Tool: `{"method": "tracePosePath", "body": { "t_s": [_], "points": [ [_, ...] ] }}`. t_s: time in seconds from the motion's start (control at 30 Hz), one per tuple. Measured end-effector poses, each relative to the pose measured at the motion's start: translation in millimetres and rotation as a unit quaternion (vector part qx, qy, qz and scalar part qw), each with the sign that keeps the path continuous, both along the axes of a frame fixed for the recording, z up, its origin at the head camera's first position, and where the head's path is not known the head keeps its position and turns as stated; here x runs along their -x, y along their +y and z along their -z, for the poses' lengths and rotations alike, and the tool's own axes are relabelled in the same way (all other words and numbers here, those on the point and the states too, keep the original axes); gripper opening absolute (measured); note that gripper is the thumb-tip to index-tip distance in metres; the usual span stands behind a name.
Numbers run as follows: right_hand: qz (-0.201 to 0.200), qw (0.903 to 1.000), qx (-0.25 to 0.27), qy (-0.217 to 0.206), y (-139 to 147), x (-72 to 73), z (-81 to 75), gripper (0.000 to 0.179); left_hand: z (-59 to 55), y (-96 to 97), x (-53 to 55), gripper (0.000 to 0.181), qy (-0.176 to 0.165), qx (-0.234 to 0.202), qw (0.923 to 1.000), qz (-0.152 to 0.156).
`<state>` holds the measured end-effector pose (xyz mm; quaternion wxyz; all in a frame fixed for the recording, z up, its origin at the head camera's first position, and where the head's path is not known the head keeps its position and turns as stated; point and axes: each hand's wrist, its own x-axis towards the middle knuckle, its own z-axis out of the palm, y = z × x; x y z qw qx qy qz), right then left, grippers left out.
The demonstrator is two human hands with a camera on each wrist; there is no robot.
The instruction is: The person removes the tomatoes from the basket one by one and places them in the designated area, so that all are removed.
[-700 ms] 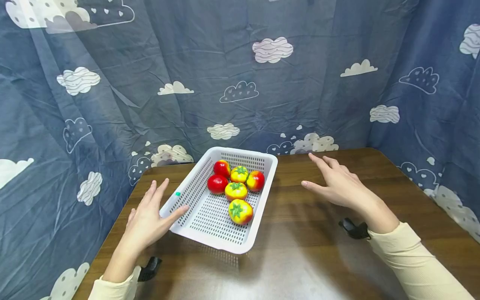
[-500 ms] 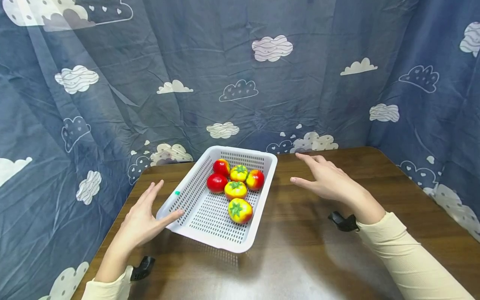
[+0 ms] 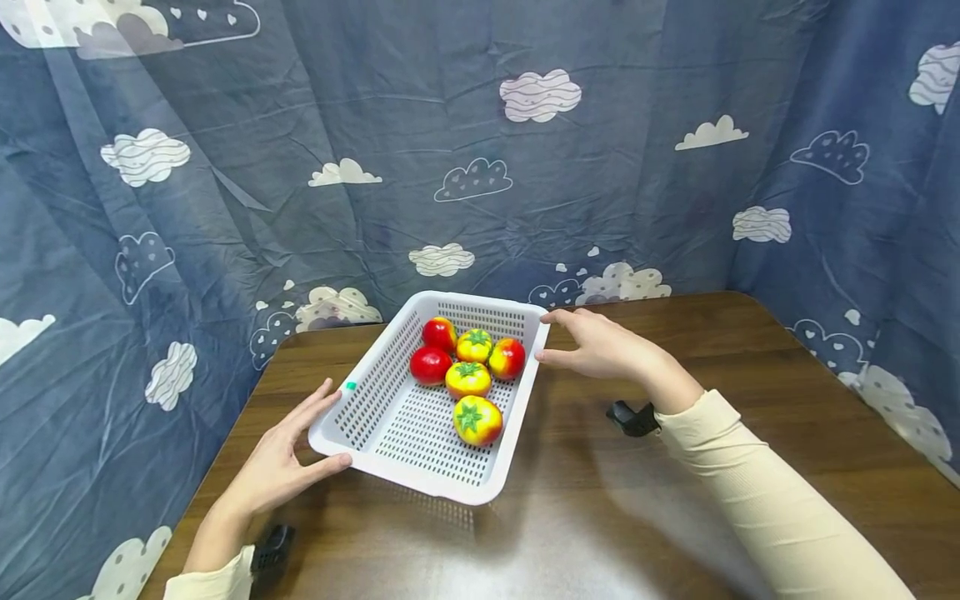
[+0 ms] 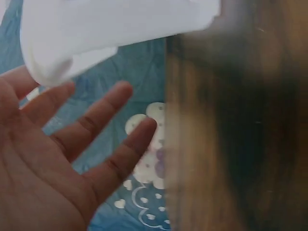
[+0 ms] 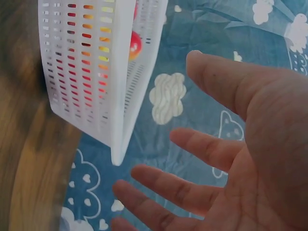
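Note:
A white perforated plastic basket [image 3: 412, 477] sits on the table with several toy fruits inside. Some are yellow-red with green star-shaped tops, like this fruit [image 3: 477, 420]; others look mostly red, such as this one [image 3: 431, 366]. My left hand [image 3: 273, 465] is at the basket's front left corner, thumb and fingers spread around its rim; whether they touch it I cannot tell. At the far right corner, my right hand [image 3: 600, 346] has its fingertips close to the rim. In the right wrist view, that hand's extended fingers stand apart from the basket [image 5: 118, 91].
The brown wooden table [image 3: 675, 500] extends to the right and front of the basket. A blue curtain [image 3: 420, 100] with white clouds hangs behind it and at both sides. Black wrist cameras [image 3: 632, 418] are worn below both hands.
My right hand has moved left from above the table to the basket's right rim. My left hand has lowered and shifted slightly toward the front left corner. The basket and fruits stay put.

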<state>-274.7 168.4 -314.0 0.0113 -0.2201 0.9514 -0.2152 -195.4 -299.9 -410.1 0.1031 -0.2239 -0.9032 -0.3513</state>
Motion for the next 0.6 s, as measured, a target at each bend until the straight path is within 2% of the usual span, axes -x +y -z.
{"method": "tracePosePath", "body": {
  "t_s": [0.23,0.43,0.6],
  "points": [
    [-0.019,0.9996,-0.012,-0.016,-16.6,16.9,0.2,0.061,10.7,-3.1,4.8,0.084,0.001,-0.081,0.9961,0.034],
    [-0.027,0.9989,-0.016,-0.034,-36.5,30.5,-0.4,0.061,21.7,-3.2,7.9,0.084,-0.023,-0.168,0.9837,0.060],
    [-0.028,0.9980,-0.023,-0.052,-54.7,42.6,-0.9,0.063,27.2,-2.2,9.2,0.083,-0.011,-0.194,0.9783,0.072]
  ]
}}
